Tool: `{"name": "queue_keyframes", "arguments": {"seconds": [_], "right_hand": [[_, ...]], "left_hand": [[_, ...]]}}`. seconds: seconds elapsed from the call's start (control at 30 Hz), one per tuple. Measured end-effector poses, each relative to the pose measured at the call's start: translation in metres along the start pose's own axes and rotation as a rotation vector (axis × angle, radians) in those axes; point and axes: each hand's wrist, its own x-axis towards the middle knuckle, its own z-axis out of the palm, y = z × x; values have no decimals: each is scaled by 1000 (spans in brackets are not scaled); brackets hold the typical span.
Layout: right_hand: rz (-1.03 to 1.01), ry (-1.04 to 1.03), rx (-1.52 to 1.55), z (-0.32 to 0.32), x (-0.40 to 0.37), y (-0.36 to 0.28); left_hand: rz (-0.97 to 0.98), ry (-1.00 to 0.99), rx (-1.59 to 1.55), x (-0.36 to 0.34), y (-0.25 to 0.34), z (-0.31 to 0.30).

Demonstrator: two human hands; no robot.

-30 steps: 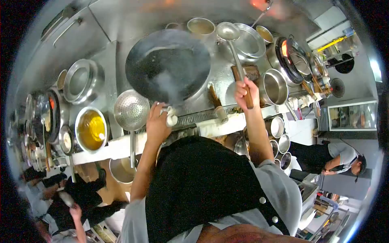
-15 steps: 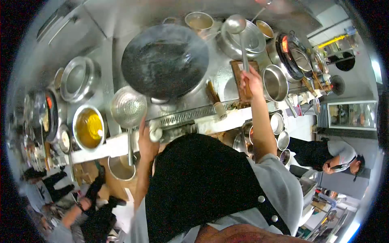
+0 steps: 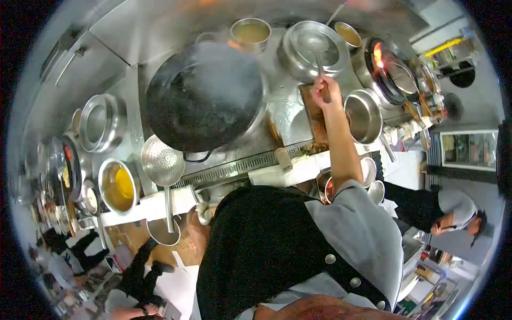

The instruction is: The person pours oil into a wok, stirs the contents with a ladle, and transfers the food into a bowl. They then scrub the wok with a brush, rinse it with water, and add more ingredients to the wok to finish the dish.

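My right hand [image 3: 326,93] is closed round the wooden handle of a ladle [image 3: 319,63]. The ladle's bowl is down over a wide steel pot [image 3: 288,58] at the back of the range. Low at the counter's front edge is my left hand [image 3: 198,230], blurred, beside a whitish knob-like piece [image 3: 204,213]; its fingers do not show clearly. A large black wok [image 3: 197,114] sits on the burner between my hands, smoke rising from it and flame at its far rim. Left of it, a perforated strainer [image 3: 162,162] rests with its handle over the edge.
A steel bowl of yellow oil [image 3: 116,186] stands at left. A brush [image 3: 280,144], a wooden board [image 3: 314,117] and an empty steel pot [image 3: 364,117] line the right front. Another burner flames [image 3: 378,56] further right. A person [image 3: 453,208] stands at far right; others are lower left.
My right hand has lowered the ladle's bowl from above to the steel pot. My left hand has drawn back toward the counter edge. Smoke over the wok is thicker, and the view has shifted slightly.
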Motion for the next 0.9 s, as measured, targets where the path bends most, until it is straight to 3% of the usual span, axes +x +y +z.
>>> {"name": "queue_keyframes", "arguments": {"seconds": [0.03,0.1,0.23,0.43,0.5,0.57,0.63,0.7,0.77,0.8,0.87,0.9], "right_hand": [[54,-116,-3,8,-29,8],[-34,-91,27,25,-79,24],[79,-187,148,51,-178,76],[277,-242,152,56,-269,148],[255,-153,115,62,-285,148],[219,-331,-190,61,-291,135],[102,-123,-426,51,-280,117],[40,-110,-419,59,-257,85],[-86,-3,-414,55,-207,59],[-222,82,-651,53,-178,49],[-491,308,-1142,33,-105,36],[-627,453,-1395,18,-67,31]], "left_hand": [[20,-12,-5,12,14,-2],[139,46,58,34,32,-6],[475,85,103,112,93,-23],[526,-25,194,131,82,-15],[498,-35,194,126,83,-20],[471,-15,123,116,81,-19],[442,56,81,102,74,-18],[409,57,122,85,72,-19],[251,56,49,65,64,-14],[230,67,59,57,55,-12],[-415,-359,151,45,35,-10],[-439,-344,154,40,38,-12]]}}
